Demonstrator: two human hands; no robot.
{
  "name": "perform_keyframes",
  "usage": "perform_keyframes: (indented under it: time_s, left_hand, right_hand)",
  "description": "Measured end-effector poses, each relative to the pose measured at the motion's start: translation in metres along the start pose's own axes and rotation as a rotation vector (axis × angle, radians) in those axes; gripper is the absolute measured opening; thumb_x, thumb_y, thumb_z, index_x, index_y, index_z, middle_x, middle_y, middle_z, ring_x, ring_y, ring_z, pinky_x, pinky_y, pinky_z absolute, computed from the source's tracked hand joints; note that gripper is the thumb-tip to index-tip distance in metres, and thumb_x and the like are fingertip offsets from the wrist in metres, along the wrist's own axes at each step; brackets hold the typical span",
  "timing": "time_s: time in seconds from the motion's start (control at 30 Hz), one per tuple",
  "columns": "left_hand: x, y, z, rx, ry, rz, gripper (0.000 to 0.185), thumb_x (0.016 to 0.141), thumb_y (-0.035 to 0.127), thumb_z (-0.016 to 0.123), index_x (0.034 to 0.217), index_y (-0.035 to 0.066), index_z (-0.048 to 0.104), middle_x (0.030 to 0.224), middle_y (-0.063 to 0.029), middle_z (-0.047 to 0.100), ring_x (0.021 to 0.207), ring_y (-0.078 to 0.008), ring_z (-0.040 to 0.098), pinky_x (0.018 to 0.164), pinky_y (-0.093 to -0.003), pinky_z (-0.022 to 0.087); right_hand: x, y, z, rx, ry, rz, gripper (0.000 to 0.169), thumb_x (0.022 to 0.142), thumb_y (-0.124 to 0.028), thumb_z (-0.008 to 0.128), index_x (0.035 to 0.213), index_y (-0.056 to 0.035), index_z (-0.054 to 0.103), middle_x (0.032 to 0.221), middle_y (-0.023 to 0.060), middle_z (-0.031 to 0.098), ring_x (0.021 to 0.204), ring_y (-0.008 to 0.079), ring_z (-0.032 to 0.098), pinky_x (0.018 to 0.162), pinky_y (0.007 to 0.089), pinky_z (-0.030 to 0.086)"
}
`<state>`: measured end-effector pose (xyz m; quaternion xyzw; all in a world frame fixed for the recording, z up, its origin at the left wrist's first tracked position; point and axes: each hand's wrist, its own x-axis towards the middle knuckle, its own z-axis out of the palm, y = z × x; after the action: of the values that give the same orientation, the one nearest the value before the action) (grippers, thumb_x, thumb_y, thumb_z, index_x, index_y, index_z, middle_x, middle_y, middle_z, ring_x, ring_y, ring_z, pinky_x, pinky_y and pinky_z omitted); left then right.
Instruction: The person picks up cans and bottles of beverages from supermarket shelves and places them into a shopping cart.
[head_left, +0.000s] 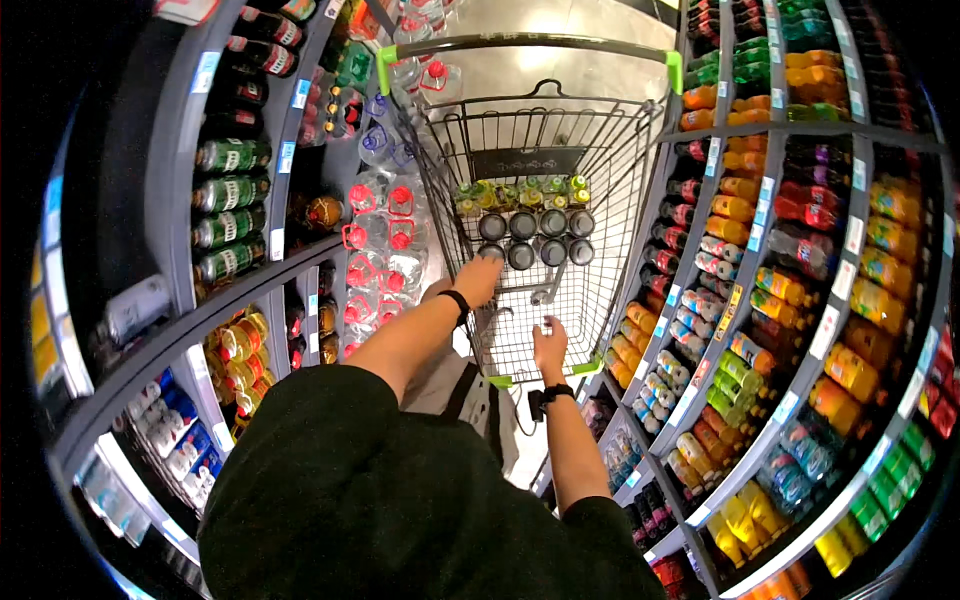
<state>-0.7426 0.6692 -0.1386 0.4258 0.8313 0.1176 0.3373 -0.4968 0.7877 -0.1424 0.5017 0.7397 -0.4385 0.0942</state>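
Observation:
A wire shopping cart (517, 341) stands before me, its handle (529, 46) at the far end. Inside it, two rows of containers with round dark tops (553, 222) stand upright. Behind these are several bottles with yellow and green caps (531, 196). My left hand (478, 280) has its fingers around the top of the near-left dark-topped container (491, 253), partly hiding it. Over the near part of the basket, my right hand (550, 345) is held with fingers apart and nothing in it. Bare wire mesh shows beneath that hand.
Shelves of soft-drink bottles (780, 285) rise close on the right. On the left, large clear jugs with red caps and handles (379, 240) stand beside the cart. Farther left, a shelf holds green-labelled bottles (232, 195). Pale floor (615, 34) shows beyond the handle.

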Motion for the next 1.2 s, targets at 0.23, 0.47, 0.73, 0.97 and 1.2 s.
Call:
perform_keyframes:
  time_s: [0.23, 0.47, 0.73, 0.97, 1.2]
  left_hand:
    - [0.089, -0.019, 0.017, 0.222, -0.416, -0.063, 0.051, 0.083, 0.009, 0.080, 0.127, 0.000, 0.056, 0.120, -0.0193, 0.064, 0.106, -0.0328, 0.070, 0.084, -0.0372, 0.062]
    - [0.105, -0.028, 0.032, 0.184, -0.427, 0.043, 0.045, 0.079, 0.002, 0.079, 0.121, 0.001, 0.064, 0.113, -0.0186, 0.064, 0.099, -0.0307, 0.073, 0.077, -0.0374, 0.064]
    - [0.072, -0.009, 0.015, -0.025, -0.210, 0.273, 0.021, 0.083, 0.003, 0.066, 0.103, 0.002, 0.069, 0.114, -0.0196, 0.067, 0.096, -0.0376, 0.071, 0.076, -0.0472, 0.060]
    - [-0.015, 0.040, -0.099, -0.233, -0.101, 0.470, 0.039, 0.069, 0.013, 0.081, 0.104, 0.005, 0.064, 0.103, -0.0173, 0.065, 0.095, -0.0408, 0.067, 0.081, -0.0514, 0.055]
    - [-0.181, 0.100, -0.257, -0.314, 0.298, 0.269, 0.042, 0.067, 0.023, 0.082, 0.102, 0.003, 0.067, 0.098, -0.0149, 0.065, 0.092, -0.0380, 0.068, 0.077, -0.0469, 0.055]
  right_hand:
    - [0.117, -0.088, 0.061, -0.164, 0.023, -0.186, 0.052, 0.087, -0.014, 0.076, 0.135, -0.0047, 0.057, 0.118, 0.0217, 0.063, 0.109, 0.0416, 0.062, 0.090, 0.0482, 0.052]
    - [0.141, -0.097, 0.077, -0.316, -0.076, -0.124, 0.045, 0.090, -0.026, 0.072, 0.128, -0.0086, 0.055, 0.112, 0.0219, 0.062, 0.092, 0.0450, 0.066, 0.077, 0.0525, 0.054]
    - [0.071, -0.079, 0.039, 0.175, 0.206, 0.211, 0.041, 0.076, -0.023, 0.082, 0.103, 0.0017, 0.064, 0.085, 0.0219, 0.072, 0.076, 0.0356, 0.069, 0.072, 0.0447, 0.055]
    - [-0.041, -0.011, -0.018, 0.082, 0.317, 0.066, 0.053, 0.074, -0.024, 0.088, 0.110, 0.0054, 0.062, 0.101, 0.0155, 0.068, 0.083, 0.0243, 0.063, 0.078, 0.0400, 0.054]
    - [-0.124, -0.008, -0.095, -0.031, 0.334, -0.144, 0.042, 0.072, -0.027, 0.081, 0.092, -0.0003, 0.057, 0.078, 0.0142, 0.060, 0.070, 0.0310, 0.057, 0.069, 0.0438, 0.050]
